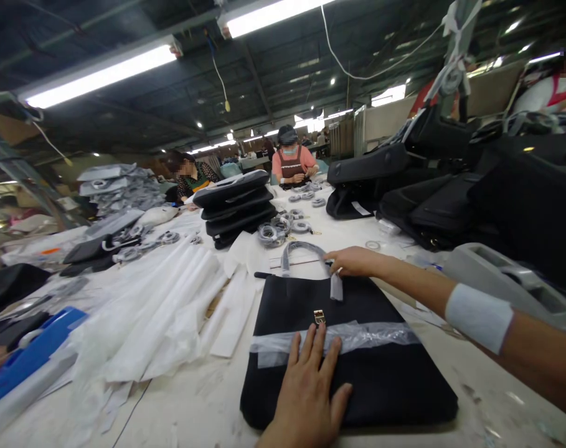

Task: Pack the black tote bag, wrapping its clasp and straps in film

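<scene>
A black handbag (371, 386) lies flat on the white table, its top edge away from me. Across its front runs a band of clear plastic film (385, 333), just below a gold buckle (319, 317). My left hand (308, 386) rests palm down on the bag with fingers spread, the fingertips over the film and close to the buckle. The bag's handle (301, 246), wrapped in translucent film, arches beyond the top edge. My right hand (350, 261) has its fingers closed at the right side of this handle, above a loose white wrapped end (336, 287).
White wrapping sheets (161, 305) spread to the left, beside a blue object (35, 354). Ahead stand stacked black bags (238, 208) and coiled wrapped straps (271, 234). More black bags (432, 199) and a grey plastic holder (511, 280) are at right. Co-workers sit across the table.
</scene>
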`<state>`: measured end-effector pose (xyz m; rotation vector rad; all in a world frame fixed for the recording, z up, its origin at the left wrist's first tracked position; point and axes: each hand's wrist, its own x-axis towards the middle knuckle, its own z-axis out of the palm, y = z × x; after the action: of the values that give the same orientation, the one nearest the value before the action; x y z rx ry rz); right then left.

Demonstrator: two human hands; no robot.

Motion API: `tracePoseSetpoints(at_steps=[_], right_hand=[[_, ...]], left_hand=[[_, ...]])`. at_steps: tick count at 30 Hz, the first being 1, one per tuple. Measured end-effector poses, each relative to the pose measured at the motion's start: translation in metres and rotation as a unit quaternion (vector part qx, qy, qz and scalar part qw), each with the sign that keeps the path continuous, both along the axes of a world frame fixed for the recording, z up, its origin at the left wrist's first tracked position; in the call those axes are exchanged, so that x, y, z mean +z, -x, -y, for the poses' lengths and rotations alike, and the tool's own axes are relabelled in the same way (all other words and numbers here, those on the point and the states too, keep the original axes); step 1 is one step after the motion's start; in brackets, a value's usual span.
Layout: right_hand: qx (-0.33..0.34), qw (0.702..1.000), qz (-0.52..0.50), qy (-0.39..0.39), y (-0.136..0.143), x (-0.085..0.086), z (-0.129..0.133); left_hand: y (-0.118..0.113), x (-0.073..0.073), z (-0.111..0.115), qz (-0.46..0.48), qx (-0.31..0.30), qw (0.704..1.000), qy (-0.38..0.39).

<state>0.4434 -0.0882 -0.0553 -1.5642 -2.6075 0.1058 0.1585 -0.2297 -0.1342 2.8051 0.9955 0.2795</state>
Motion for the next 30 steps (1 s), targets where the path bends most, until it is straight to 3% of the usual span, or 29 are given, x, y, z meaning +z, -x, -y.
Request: tracePoseSetpoints(at_steps=[4,8,11,14,18,22,25,30], right_hand=[[-0.086,0.992,-0.07,-0.051,0.019,-0.01,-0.016],[-0.173,0.974,-0.124,-0.074,0.042,-0.041,-0.021],[-0.176,0.971,-0.144,-0.075,0.047,-0.061,-0.018],[-0.144,0.975,-0.152,-0.071,0.043,-0.071,-0.014],[-0.131,0.977,-0.147,-0.078,0.038,-0.076,-0.012],[-0.128,0.977,-0.148,-0.088,0.041,-0.079,-0.01],[-0.121,0.974,-0.162,-0.1,0.042,-0.076,-0.009],[-0.101,0.97,-0.182,-0.122,0.041,-0.065,-0.004]], left_hand=[[-0.001,0.005,0.001,0.001,0.002,1.0,0.027],[0.001,0.028,-0.007,0.007,-0.003,0.998,0.063],[-0.003,0.052,-0.03,0.032,-0.006,0.996,0.081],[-0.015,0.065,-0.068,0.064,0.006,0.998,0.017],[-0.035,0.054,-0.124,0.012,0.051,0.991,-0.121],[-0.037,0.038,-0.158,0.001,0.073,0.986,-0.151],[-0.03,0.037,-0.162,0.021,0.063,0.986,-0.153],[-0.024,0.042,-0.147,0.105,0.048,0.978,-0.172]])
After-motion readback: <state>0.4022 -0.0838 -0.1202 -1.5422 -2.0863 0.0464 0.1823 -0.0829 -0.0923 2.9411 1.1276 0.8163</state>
